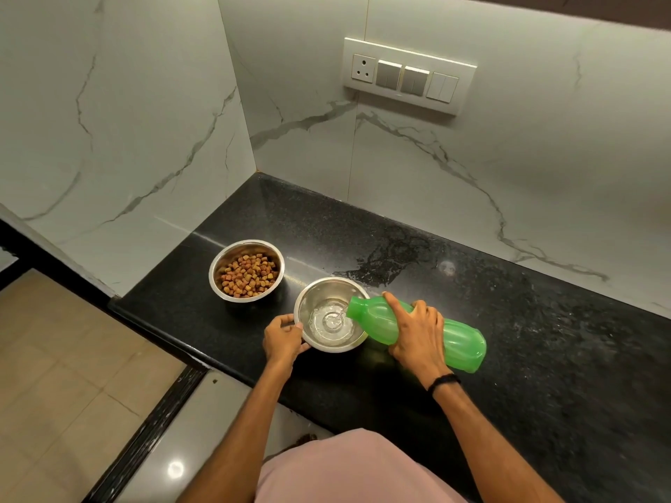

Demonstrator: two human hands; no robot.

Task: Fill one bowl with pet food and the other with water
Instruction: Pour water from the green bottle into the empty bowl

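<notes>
Head view, looking down on a black speckled counter [508, 357] set into a corner of white marble-patterned wall.

Two steel bowls stand near the counter's left front edge, close together but apart. The far bowl [246, 270] holds brown pet food [249, 275], heaped across its bottom. The near bowl [332, 314] holds a shallow pool of clear water [331, 322], rippled where a thin stream lands at its middle.

Left hand [282, 338]: closed on the near bowl's left rim, thumb on top of the rim, fingers curled down the outer wall.

Right hand [417, 334]: wrapped around the middle of a green plastic bottle [417, 330], fingers over the top, index finger stretched toward the neck. The bottle lies nearly level, tipped with its mouth over the right rim of the near bowl and its base out to the right, above the counter. No cap shows on the mouth. A dark band [443, 381] circles the right wrist.

A wet patch [392, 261] spreads on the counter behind the near bowl, toward the back wall. A white switch plate [408, 75] with a socket and switches hangs on the back wall above. Tan floor tiles [65, 357] show to the left of the counter. The person's pink garment [356, 470] fills the bottom of the view.
</notes>
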